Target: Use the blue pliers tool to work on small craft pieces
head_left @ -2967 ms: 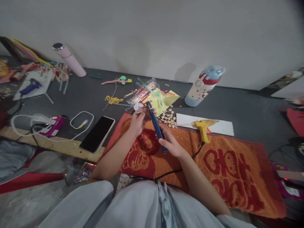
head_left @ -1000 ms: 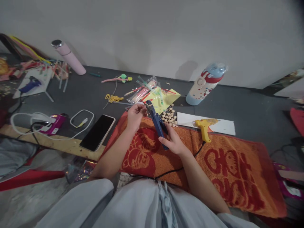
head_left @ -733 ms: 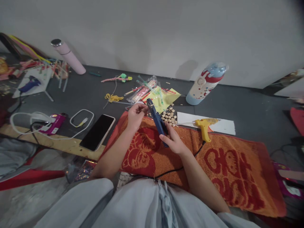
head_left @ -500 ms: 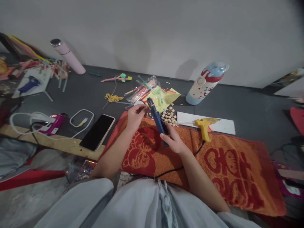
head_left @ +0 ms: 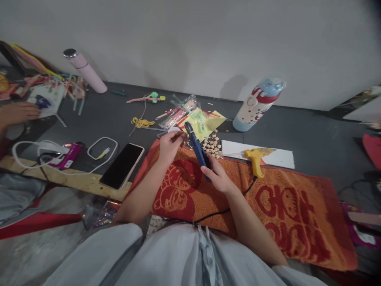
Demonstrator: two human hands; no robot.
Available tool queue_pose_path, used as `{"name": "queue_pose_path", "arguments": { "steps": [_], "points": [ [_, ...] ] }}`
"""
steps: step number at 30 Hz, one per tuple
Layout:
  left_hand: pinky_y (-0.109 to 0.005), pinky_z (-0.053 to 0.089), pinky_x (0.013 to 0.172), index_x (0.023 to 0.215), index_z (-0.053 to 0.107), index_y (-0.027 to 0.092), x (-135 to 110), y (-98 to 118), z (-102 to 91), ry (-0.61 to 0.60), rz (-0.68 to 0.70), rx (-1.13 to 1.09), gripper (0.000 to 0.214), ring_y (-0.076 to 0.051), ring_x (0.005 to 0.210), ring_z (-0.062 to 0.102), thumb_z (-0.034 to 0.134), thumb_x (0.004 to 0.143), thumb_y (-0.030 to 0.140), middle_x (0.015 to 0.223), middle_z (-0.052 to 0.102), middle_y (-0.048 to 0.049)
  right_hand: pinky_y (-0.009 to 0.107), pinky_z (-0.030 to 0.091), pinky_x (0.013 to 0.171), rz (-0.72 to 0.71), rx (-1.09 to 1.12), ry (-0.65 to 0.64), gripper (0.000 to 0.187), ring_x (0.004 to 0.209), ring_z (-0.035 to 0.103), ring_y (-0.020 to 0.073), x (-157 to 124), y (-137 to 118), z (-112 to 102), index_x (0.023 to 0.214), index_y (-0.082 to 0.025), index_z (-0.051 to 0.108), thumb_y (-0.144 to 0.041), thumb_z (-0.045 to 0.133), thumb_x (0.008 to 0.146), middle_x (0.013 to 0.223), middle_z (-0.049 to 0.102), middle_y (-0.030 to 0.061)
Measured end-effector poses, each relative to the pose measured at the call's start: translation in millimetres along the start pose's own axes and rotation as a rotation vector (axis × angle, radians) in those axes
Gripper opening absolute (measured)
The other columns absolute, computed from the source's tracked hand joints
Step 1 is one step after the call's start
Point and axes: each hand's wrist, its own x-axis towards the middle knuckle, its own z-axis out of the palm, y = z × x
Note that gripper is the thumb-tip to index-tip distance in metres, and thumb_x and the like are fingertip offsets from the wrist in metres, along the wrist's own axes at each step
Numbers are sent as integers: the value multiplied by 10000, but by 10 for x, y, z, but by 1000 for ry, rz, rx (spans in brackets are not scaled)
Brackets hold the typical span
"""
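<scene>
My right hand is wrapped around the lower end of a long dark blue tool shaped like a stapler, which tilts up and to the left above the towel. Close to the tool's upper end, my left hand is pinched with thumb and fingertips together. A thin reddish bit shows at those fingertips, too small to name. Just beyond the tool lies a pile of small cut wooden pieces, beside a yellow paper. An orange and red towel is spread beneath both hands.
A yellow glue gun rests on a white strip at right. Behind it stands a patterned bottle. To the left are a phone, a purple power strip, a pink flask and another person's hand.
Another person's hand has come in at the far left, reaching the blue glue gun there. My right hand and the blue tool have barely shifted; my left hand stays in place.
</scene>
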Motion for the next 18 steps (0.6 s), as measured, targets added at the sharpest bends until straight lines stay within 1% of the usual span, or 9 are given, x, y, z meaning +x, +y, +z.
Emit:
{"name": "queue_pose_path", "arguments": {
  "steps": [3, 11, 18],
  "points": [
    [-199, 395, 474, 696, 709, 154, 1, 8, 4, 0, -6, -3, 251, -76, 469, 499, 781, 652, 391, 553, 586, 16, 484, 229, 1159, -6, 5, 0, 737, 1355, 387, 285, 1, 5, 1, 1429, -210, 380, -630, 507, 837, 1454, 451, 120],
    [-200, 400, 472, 700, 708, 159, -1, 7, 6, 16, -10, 0, 248, -79, 470, 508, 785, 644, 389, 560, 598, 16, 472, 217, 1165, 20, -4, -5, 750, 1364, 375, 283, 2, -1, -4, 1432, -191, 375, -636, 495, 841, 1464, 439, 129],
    [-209, 400, 482, 691, 710, 148, -1, 11, 7, 32, -17, -1, 249, -83, 469, 513, 791, 636, 377, 566, 609, 7, 475, 231, 1158, 29, -1, 9, 744, 1350, 392, 284, 2, 14, -1, 1422, -202, 392, -645, 497, 834, 1456, 450, 119]
  ]
}}
